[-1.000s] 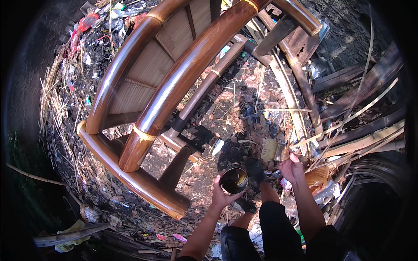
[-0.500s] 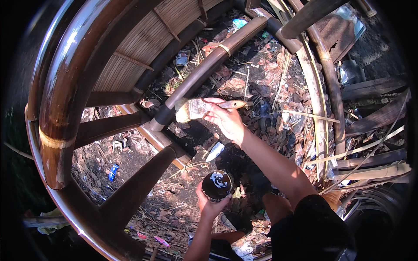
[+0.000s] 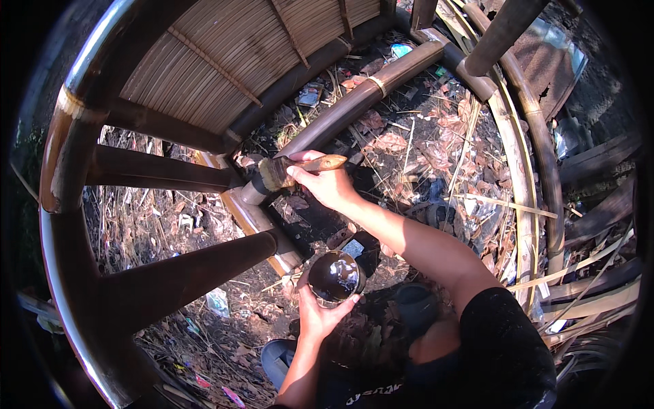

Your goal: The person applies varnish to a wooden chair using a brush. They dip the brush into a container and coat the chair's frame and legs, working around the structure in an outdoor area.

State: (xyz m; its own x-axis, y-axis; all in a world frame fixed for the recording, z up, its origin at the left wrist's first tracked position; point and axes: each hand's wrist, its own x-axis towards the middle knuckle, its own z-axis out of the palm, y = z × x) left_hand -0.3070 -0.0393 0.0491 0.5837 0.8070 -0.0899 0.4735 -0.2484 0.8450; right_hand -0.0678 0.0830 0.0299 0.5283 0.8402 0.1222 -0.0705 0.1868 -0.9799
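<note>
Head cam view: right hand has the brush pinched between thumb and fingers, handle poking out to the right, bristles just left of the fingertips, right up by the dark near end of a bamboo rail. Left hand is curled around a round can of dark liquid, below the brush.

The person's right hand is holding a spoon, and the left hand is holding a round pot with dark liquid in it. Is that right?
Almost! It isn't a spoon: the head view shows the right hand holding a brush with pale bristles. The left hand does hold a round pot with dark liquid in it.
</note>
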